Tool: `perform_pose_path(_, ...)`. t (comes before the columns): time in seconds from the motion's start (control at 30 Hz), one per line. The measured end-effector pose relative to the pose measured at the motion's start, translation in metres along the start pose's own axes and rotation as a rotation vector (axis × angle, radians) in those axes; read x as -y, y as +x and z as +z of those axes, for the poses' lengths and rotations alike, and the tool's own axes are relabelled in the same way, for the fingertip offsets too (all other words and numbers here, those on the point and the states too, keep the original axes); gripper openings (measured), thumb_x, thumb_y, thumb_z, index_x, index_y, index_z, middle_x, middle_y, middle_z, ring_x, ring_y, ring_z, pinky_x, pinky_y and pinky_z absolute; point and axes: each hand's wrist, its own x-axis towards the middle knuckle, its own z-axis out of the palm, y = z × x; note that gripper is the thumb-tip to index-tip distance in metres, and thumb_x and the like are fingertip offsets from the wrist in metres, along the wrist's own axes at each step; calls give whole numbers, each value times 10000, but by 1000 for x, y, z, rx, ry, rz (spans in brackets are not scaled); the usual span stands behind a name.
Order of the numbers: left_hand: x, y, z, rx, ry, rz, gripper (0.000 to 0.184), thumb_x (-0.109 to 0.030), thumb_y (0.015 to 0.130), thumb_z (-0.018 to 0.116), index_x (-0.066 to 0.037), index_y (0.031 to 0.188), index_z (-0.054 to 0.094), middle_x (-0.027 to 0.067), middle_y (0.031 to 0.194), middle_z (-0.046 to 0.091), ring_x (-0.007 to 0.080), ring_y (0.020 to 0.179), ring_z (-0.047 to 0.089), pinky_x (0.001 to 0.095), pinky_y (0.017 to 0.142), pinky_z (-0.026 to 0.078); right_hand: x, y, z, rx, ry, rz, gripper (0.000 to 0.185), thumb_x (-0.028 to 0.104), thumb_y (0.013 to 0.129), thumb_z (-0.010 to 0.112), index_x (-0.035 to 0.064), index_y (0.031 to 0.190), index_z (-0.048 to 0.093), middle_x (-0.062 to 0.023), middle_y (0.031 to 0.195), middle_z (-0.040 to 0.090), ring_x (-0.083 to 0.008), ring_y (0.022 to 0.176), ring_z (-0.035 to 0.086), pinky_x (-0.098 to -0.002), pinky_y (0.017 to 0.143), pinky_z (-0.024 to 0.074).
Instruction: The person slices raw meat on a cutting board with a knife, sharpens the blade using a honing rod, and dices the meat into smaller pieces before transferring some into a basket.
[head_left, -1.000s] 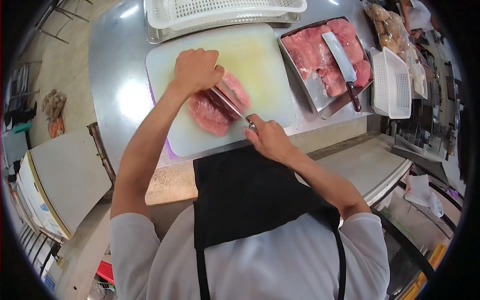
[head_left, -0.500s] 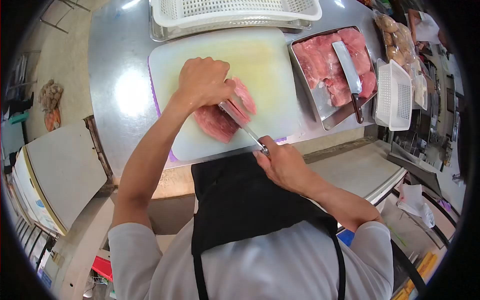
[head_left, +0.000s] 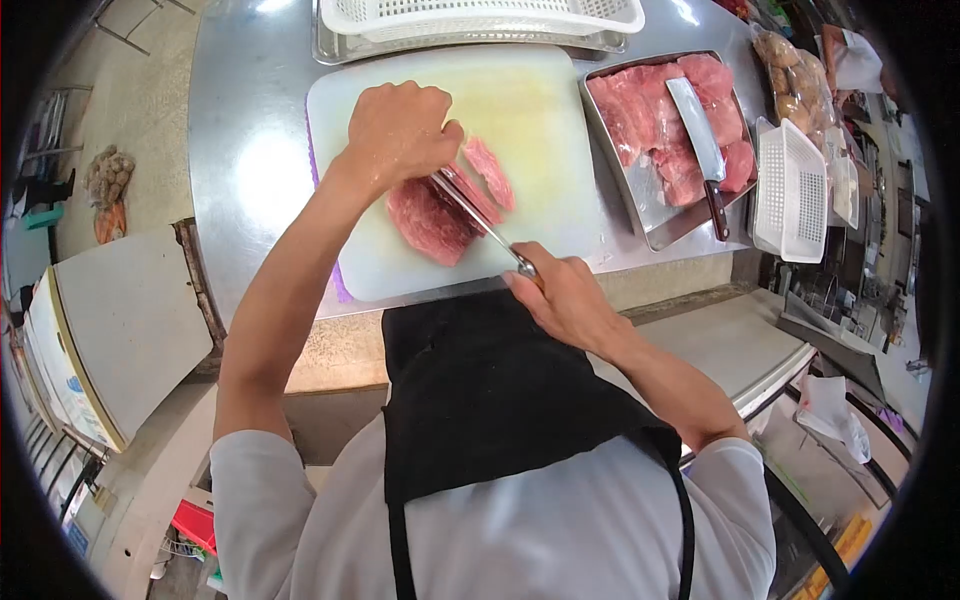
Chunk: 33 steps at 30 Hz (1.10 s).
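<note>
On the white cutting board (head_left: 540, 110) lies a piece of red meat (head_left: 430, 225), with a cut strip (head_left: 489, 173) to its right. My left hand (head_left: 403, 130) is closed at the far end of the meat, fingers curled down on it; its fingertips are hidden. My right hand (head_left: 570, 300) is wrapped round the handle of a thin knife (head_left: 497, 236). The blade slants up and left into the meat, between the main piece and a slice on its right side, and its tip end is by my left hand.
A metal tray (head_left: 668, 230) at the right holds several meat pieces (head_left: 635, 105) with a cleaver (head_left: 700, 130) across them. Beyond it stand a white basket (head_left: 790, 190) and a bag of round brown items (head_left: 795, 80). Another white basket (head_left: 480, 22) is behind the board. Part of a person (head_left: 858, 62) shows far right.
My right hand first drew the knife back toward me, then moved it slightly forward again. The strip of meat at the right now lies farther from the slice beside the blade.
</note>
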Motion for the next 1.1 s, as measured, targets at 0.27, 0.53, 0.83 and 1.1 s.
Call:
perform_pose_path(0.27,0,0,6,117,-10,-43,282,-292,773,643,-27,784,736,219,730,706,404,705,707,488,706,567,13,5,-6,86,-87,64,271,226,1016,614,-23,1110,561,-233,629,617,-495,659,640,-564,631,497)
perform_pose_path(0.53,16,3,25,22,42,-119,288,-294,785,644,-28,813,751,215,814,735,401,759,726,490,728,581,-32,39,31,6,-155,-61,299,205,1007,613,-11,1205,555,-234,650,631,-481,660,648,-551,627,500)
perform_pose_path(0.83,-2,-15,5,-36,46,-22,280,-290,788,637,-39,813,757,213,775,727,399,748,727,493,717,579,5,-7,2,28,-39,32,261,236,993,645,9,1116,602,-225,666,645,-477,691,657,-561,643,508)
perform_pose_path(1.1,16,-10,13,153,-62,-98,247,-288,770,648,-50,774,711,211,718,698,406,704,698,495,699,549,18,9,12,96,-190,41,263,239,1006,627,13,1109,540,-226,643,640,-483,634,649,-576,612,513)
